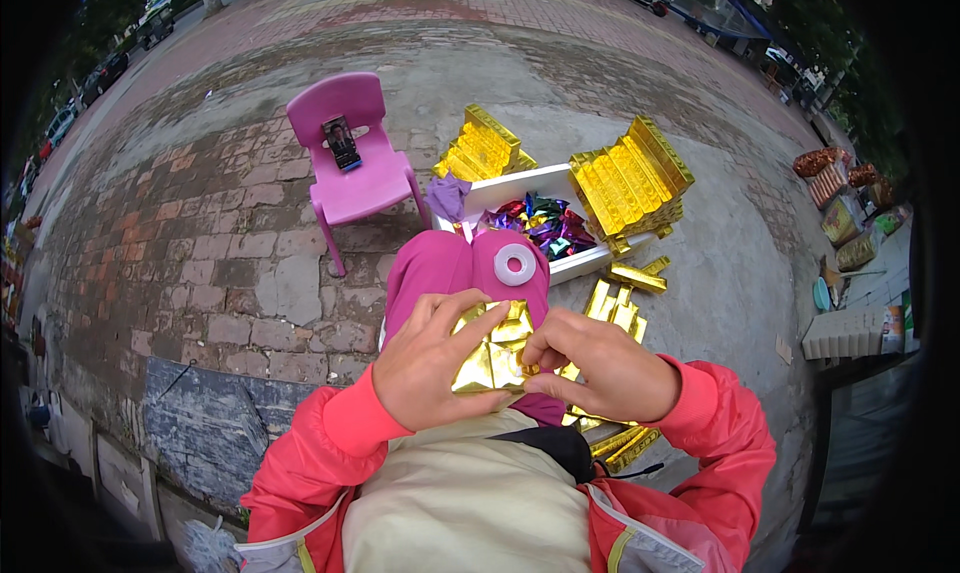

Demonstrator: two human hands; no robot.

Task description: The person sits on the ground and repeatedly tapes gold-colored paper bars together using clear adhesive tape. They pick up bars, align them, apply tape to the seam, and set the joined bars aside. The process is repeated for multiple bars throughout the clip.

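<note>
A shiny gold foil piece, folded into square panels, lies over my lap. My left hand holds it from the left, fingers along its top and thumb at its lower edge. At its right edge my right hand is closed in a pinch on a small bit of gold foil. Whether that bit belongs to the larger piece I cannot tell. A white ring, like a tape roll, rests on my right knee. Beyond my knees stands a white box of crumpled foil pieces in several colours.
Stacked gold foil bars stand at the box's right, with another gold stack behind it. Loose gold bars lie beside my right leg. A pink chair holds a phone-like object. Filled bags sit far right.
</note>
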